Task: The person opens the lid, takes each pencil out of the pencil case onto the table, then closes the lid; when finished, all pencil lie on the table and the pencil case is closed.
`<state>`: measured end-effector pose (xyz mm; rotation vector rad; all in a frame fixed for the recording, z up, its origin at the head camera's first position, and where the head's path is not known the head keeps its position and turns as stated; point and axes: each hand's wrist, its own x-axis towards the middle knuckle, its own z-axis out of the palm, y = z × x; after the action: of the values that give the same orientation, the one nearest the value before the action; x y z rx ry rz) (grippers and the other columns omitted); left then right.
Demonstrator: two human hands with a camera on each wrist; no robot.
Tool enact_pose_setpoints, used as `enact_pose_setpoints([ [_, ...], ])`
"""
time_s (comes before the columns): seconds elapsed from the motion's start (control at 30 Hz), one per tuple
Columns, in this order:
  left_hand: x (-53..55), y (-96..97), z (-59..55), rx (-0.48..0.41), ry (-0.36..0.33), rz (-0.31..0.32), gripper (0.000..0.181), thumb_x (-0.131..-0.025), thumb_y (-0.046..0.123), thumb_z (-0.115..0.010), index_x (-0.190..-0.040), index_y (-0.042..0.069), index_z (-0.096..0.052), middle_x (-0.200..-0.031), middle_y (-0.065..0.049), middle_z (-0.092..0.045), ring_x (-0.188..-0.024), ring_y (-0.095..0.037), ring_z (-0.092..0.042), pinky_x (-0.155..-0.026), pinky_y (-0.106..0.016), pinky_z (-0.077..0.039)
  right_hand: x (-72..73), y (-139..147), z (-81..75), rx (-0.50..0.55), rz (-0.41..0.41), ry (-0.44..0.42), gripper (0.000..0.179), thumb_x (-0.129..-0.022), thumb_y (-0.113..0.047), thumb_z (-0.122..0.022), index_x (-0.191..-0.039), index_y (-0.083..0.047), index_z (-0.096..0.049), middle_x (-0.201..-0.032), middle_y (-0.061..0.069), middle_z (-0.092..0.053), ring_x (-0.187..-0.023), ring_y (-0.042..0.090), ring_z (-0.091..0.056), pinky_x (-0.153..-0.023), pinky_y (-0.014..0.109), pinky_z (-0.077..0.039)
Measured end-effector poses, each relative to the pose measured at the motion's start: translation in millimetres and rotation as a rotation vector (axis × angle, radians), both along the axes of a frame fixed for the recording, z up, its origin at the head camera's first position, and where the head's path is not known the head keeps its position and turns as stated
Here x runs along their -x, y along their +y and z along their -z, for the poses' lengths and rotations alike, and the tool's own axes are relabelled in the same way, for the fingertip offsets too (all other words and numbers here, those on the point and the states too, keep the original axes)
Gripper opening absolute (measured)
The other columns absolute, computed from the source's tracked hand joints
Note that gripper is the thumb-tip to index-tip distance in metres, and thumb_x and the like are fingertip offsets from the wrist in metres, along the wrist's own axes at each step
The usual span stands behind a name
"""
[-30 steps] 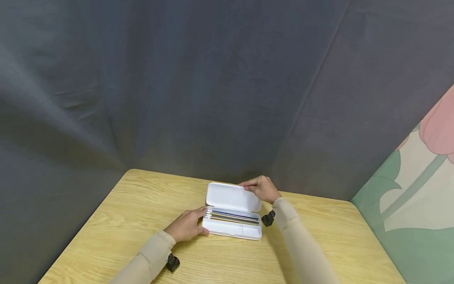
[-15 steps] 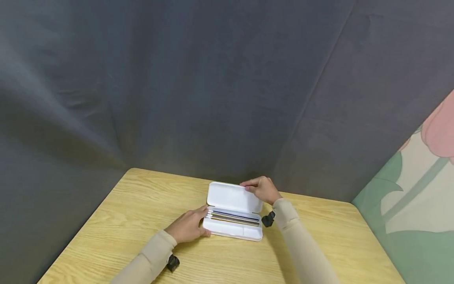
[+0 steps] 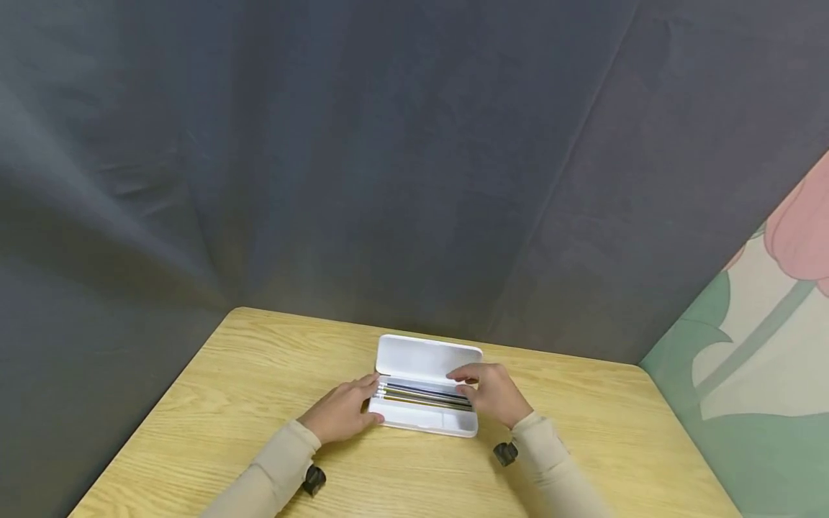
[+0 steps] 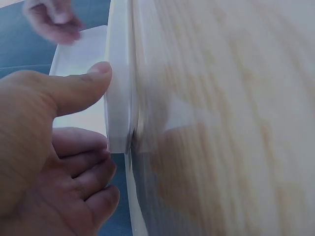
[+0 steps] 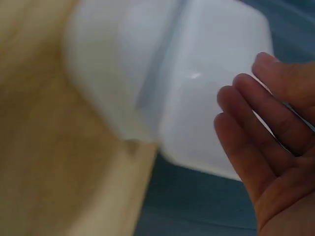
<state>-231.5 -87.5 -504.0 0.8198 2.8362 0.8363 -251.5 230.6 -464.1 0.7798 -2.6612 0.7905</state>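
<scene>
A white pencil case [image 3: 414, 415] lies on the table with its lid [image 3: 417, 357] raised at the back. Several pencils [image 3: 421, 396], dark and gold-toned with white ends at the left, lie side by side in its rear compartment. My left hand [image 3: 340, 411] holds the case's left end, thumb at the front corner and fingers farther back; the left wrist view shows the thumb [image 4: 81, 91] against the case wall. Over the right end of the pencils hovers my right hand [image 3: 495, 394], fingers extended and apart, hiding the pencil tips. Nothing is in it in the right wrist view.
The wooden table [image 3: 401, 482] ends just behind the case at a dark grey curtain [image 3: 388, 180]. A floral panel [image 3: 764, 360] stands along the right side. Bare wood lies left, right and in front of the case.
My right hand has let go of the lid's upper edge and come down toward me, over the pencils' right end. The lid stays up. My left hand keeps its place.
</scene>
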Motion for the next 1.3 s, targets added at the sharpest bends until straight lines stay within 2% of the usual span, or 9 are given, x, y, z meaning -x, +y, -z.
enact_pose_setpoints([
  [0.07, -0.4, 0.5, -1.9, -0.003, 0.004, 0.008, 0.073, -0.094, 0.043, -0.070, -0.150, 0.002, -0.047, -0.161, -0.015, -0.040, -0.146, -0.037, -0.046, -0.119, -0.050, -0.043, 1.9, 0.5, 11.3, -0.057, 0.020, -0.045, 0.024, -0.084, 0.000, -0.078, -0.102, -0.016, -0.081, -0.097, -0.003, -0.079, -0.086, 0.010, -0.074, -0.075, 0.026, -0.063],
  [0.2, -0.8, 2.7, -4.5, -0.003, -0.007, 0.011, 0.073, -0.094, 0.041, -0.071, -0.151, 0.002, -0.046, -0.161, -0.014, -0.040, -0.145, -0.035, -0.047, -0.118, -0.047, -0.045, 6.1, -0.6, 26.4, -0.144, 0.035, -0.039, 0.024, -0.082, 0.002, -0.079, -0.099, -0.016, -0.081, -0.096, -0.002, -0.079, -0.087, 0.010, -0.073, -0.074, 0.025, -0.063],
  [0.43, 0.5, 3.9, -6.8, -0.009, -0.009, -0.010, 0.073, -0.094, 0.041, -0.072, -0.150, 0.001, -0.047, -0.161, -0.013, -0.042, -0.145, -0.033, -0.047, -0.118, -0.046, -0.045, 12.7, -7.7, 30.9, -0.223, -0.021, 0.145, 0.025, -0.077, 0.005, -0.080, -0.093, -0.014, -0.080, -0.091, -0.004, -0.078, -0.088, 0.014, -0.073, -0.079, 0.032, -0.064],
  [0.6, 0.6, 3.7, -6.2, -0.016, -0.019, -0.003, 0.073, -0.093, 0.041, -0.072, -0.150, 0.002, -0.047, -0.160, -0.013, -0.042, -0.145, -0.034, -0.047, -0.117, -0.046, -0.046, 19.0, -10.1, 32.3, -0.214, -0.019, 0.215, 0.026, -0.076, 0.008, -0.079, -0.090, -0.014, -0.079, -0.088, -0.003, -0.078, -0.087, 0.013, -0.073, -0.080, 0.032, -0.064],
  [0.93, 0.9, 4.3, -5.8, -0.030, -0.038, -0.004, 0.072, -0.094, 0.039, -0.072, -0.150, 0.002, -0.047, -0.161, -0.014, -0.041, -0.146, -0.034, -0.046, -0.118, -0.047, -0.044, 16.6, -14.6, 31.8, -0.311, -0.059, 0.181, 0.021, -0.077, 0.001, -0.083, -0.091, -0.014, -0.079, -0.091, -0.002, -0.075, -0.085, 0.012, -0.071, -0.075, 0.028, -0.064],
  [1.1, 2.4, 4.2, -3.3, -0.019, -0.010, -0.004, 0.073, -0.094, 0.040, -0.072, -0.149, 0.000, -0.048, -0.160, -0.015, -0.042, -0.145, -0.034, -0.047, -0.118, -0.046, -0.044, 13.8, -16.7, 30.4, -0.333, -0.103, 0.142, 0.021, -0.079, -0.002, -0.083, -0.095, -0.016, -0.081, -0.092, -0.005, -0.076, -0.085, 0.009, -0.070, -0.077, 0.028, -0.063],
  [1.3, 2.3, 3.3, -1.6, -0.016, 0.012, -0.007, 0.073, -0.093, 0.040, -0.072, -0.148, -0.002, -0.049, -0.159, -0.016, -0.043, -0.144, -0.035, -0.048, -0.117, -0.047, -0.045, 14.2, -20.2, 31.6, -0.370, -0.130, 0.171, 0.026, -0.076, 0.003, -0.081, -0.093, -0.017, -0.079, -0.091, -0.005, -0.074, -0.081, 0.008, -0.067, -0.075, 0.026, -0.062],
])
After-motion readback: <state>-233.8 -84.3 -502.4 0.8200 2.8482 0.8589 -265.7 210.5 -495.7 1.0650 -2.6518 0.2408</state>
